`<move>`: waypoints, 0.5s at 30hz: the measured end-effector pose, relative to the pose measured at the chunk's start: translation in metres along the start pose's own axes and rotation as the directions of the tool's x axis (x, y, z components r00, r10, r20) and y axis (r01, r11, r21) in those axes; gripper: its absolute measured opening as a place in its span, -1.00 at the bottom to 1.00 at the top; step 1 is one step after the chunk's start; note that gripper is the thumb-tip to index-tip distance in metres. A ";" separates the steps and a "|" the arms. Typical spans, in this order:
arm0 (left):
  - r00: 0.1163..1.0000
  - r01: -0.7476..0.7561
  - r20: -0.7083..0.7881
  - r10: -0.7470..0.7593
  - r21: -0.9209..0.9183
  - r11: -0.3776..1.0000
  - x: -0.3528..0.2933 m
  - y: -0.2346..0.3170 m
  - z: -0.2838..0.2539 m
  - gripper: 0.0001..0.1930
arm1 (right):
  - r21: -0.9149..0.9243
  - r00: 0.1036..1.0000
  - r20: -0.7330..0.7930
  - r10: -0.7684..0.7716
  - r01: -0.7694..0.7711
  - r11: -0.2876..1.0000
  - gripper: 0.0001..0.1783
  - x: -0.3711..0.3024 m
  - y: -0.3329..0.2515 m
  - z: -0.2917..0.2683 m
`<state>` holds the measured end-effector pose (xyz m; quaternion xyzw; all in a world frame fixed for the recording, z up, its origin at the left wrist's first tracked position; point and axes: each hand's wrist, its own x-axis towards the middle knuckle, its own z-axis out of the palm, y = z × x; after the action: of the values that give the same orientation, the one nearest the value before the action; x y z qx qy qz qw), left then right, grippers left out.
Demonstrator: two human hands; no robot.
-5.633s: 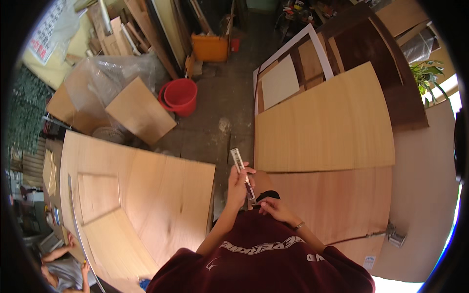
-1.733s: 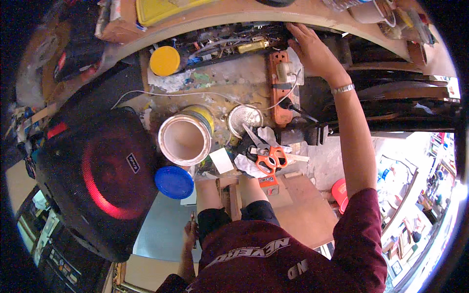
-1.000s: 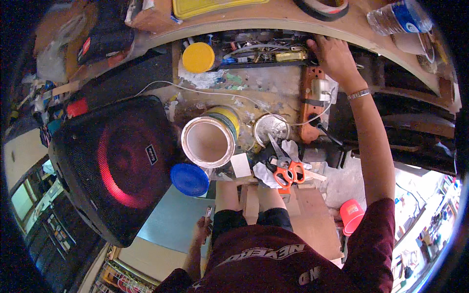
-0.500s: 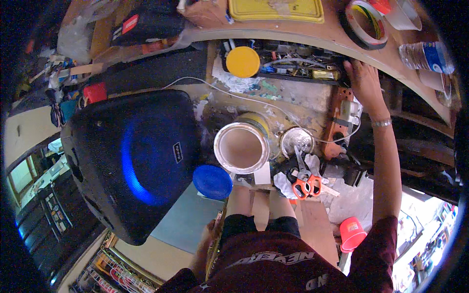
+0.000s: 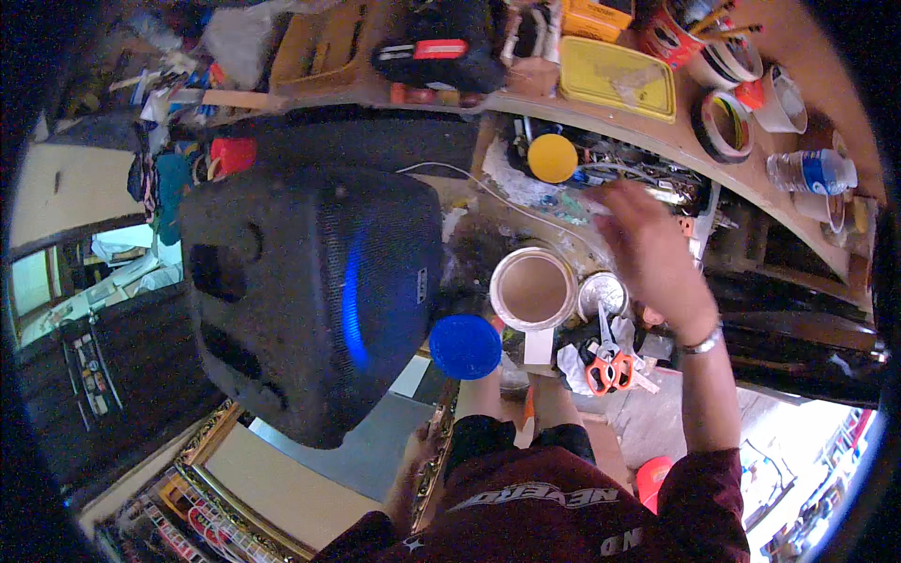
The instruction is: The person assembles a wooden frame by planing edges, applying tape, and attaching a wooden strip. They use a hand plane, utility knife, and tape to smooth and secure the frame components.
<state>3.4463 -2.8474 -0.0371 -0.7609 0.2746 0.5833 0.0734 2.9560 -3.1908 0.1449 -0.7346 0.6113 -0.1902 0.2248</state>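
At the lower middle, my left hand [image 5: 413, 462] is closed on the edge of an ornate gold frame [image 5: 435, 448] that stands beside my leg. My right hand [image 5: 649, 246] is over the work table, between the long tool tray [image 5: 648, 169] and an open tin with a silvery inside [image 5: 603, 294]. Motion smears its fingers, so their grip cannot be made out. Left of it stands a large open tub [image 5: 533, 289], pale inside. Orange-handled scissors [image 5: 610, 368] lie on crumpled white material nearer to me. A round blue lid [image 5: 465, 346] is beside the tub.
A big black speaker [image 5: 310, 300] with a blue light fills the left side. The shelf beyond holds a yellow lid [image 5: 619, 78], tape rolls [image 5: 723, 127] and a plastic bottle [image 5: 809, 173]. A white cable [image 5: 497, 194] crosses the table. A yellow round lid [image 5: 552, 158] rests by the tray.
My right hand has come away from the right end of the tool tray, moving left and toward me. The view has shifted, while my left hand stays at the gold frame.
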 end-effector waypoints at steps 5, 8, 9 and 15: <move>1.000 0.012 -0.011 -0.015 -0.172 0.985 0.039 -0.057 0.015 -0.55 | -0.341 0.981 0.034 -0.190 0.190 0.921 -0.70 0.057 -0.046 0.077; 1.000 0.023 0.017 -0.021 -0.113 0.993 0.012 -0.016 0.008 -0.62 | -0.573 0.994 0.084 -0.065 0.101 0.813 -0.66 0.100 -0.041 0.115; 1.000 0.012 0.030 -0.007 -0.187 0.982 0.011 -0.021 0.007 -0.62 | -0.647 0.995 0.098 0.006 0.059 0.760 -0.65 0.113 -0.039 0.126; 0.985 -0.171 -0.059 0.161 -0.346 0.922 0.014 -0.077 0.011 -0.68 | -0.752 0.940 0.076 0.334 -0.166 0.637 -0.54 0.156 -0.039 0.139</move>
<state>3.4780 -2.7831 -0.0698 -0.7443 0.2311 0.6156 -0.1168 3.0932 -3.3249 0.0530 -0.6855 0.7047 0.1830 -0.0032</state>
